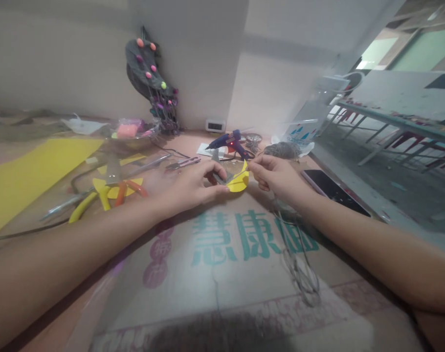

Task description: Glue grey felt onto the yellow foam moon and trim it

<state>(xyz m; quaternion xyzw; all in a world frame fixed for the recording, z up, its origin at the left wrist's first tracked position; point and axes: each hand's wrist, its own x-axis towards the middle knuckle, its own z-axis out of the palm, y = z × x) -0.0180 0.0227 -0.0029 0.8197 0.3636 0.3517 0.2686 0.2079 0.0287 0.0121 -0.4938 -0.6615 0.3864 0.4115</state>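
Both hands pinch one small yellow foam piece (239, 182) above the tabletop (244, 274): left hand (193, 186) and right hand (272, 177). It appears already cut; more yellow scraps (116, 188) lie left, the glue gun (230, 143) untouched beyond.

The printed sheet (222, 274) near the body lies open. Pliers (108, 193) crowd the left, a glue gun (230, 143) blocks ahead, a phone (332, 190) lies right.
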